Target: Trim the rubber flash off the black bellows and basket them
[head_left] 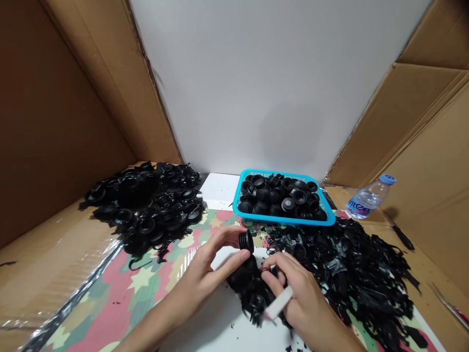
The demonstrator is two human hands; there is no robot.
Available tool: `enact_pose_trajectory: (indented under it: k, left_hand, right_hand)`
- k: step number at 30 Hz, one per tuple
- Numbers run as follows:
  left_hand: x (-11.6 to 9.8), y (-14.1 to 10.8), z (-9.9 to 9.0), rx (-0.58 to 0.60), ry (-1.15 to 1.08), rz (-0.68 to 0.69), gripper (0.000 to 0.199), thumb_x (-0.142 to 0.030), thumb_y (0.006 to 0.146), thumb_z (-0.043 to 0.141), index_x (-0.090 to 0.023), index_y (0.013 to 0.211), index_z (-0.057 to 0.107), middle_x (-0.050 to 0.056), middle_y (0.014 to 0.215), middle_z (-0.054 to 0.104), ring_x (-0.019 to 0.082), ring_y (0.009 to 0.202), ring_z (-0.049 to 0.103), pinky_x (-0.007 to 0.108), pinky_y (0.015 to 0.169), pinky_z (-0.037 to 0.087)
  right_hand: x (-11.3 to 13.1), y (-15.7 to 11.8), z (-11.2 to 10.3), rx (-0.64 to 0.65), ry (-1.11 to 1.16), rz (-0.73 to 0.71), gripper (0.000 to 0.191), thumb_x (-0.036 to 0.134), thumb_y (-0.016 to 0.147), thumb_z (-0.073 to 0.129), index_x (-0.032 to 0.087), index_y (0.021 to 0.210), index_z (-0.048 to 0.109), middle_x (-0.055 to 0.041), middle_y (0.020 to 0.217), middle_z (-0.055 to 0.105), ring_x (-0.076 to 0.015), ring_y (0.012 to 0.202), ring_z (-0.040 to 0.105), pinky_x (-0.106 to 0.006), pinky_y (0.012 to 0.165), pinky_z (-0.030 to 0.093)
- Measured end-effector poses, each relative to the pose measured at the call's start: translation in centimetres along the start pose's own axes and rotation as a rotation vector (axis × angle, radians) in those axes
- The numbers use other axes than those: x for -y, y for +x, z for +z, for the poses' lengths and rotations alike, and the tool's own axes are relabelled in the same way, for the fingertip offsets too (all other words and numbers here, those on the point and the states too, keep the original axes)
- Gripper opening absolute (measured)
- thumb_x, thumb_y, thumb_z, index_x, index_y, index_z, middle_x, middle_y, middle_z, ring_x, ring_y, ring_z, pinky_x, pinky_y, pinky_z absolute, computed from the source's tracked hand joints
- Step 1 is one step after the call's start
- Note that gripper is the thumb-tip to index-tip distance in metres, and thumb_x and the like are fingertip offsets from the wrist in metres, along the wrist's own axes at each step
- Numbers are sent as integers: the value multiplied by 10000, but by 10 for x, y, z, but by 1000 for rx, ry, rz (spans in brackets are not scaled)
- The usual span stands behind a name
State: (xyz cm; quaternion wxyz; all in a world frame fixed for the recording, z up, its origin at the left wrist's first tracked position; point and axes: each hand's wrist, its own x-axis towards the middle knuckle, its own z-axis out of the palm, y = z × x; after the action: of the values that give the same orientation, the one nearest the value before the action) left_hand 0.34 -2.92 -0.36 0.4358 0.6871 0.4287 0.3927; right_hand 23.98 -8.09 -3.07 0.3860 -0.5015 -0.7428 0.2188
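Note:
My left hand (216,266) pinches a small black ribbed rubber bellows (245,241) between thumb and fingers. It is held tilted on its side above more black rubber pieces (247,278) on a white board (216,313). My right hand (298,288) is closed around a slim white stick-like tool (279,303) that sticks out below the thumb. The tool's working end is hidden or too small to make out. The right fingertips are close to the bellows but apart from it.
A blue plastic basket (284,221) full of ribbed black rubber parts stands at the back. More untrimmed parts (146,220) are heaped at left, black scraps (351,269) at right. Beyond the scraps are a water bottle (372,197), a black-handled tool (403,238) and cardboard walls (432,127).

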Motion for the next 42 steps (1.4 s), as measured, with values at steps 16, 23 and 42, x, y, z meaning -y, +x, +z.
enact_pose_trajectory:
  k: [16,23,42]
  left_hand:
    - [1,-6,16,41,99,294,337,-174,998,815,-289,1311,768,58,1228,848,247,1086,815,326,947,664]
    - [-9,-1,21,-39,179,423,411,-72,929,844,-309,1262,809,33,1078,827,212,937,806,295,859,649]
    - [-4,-4,23,23,109,406,291,-110,945,896,-208,1216,847,-8,832,745,154,736,737,244,717,595]
  right_hand:
    - [4,-13,-34,-292,200,-108,745,735,1143,163,315,1222,774,-51,1028,807,-197,842,799,-277,738,675]
    - [17,-7,-34,-293,123,-265,126,159,1065,738,262,1137,745,-30,1047,842,-187,933,828,-252,879,677]
    - [12,-10,-50,-201,120,-120,28,269,1075,745,260,1088,768,-36,1106,825,-172,977,820,-188,846,660]
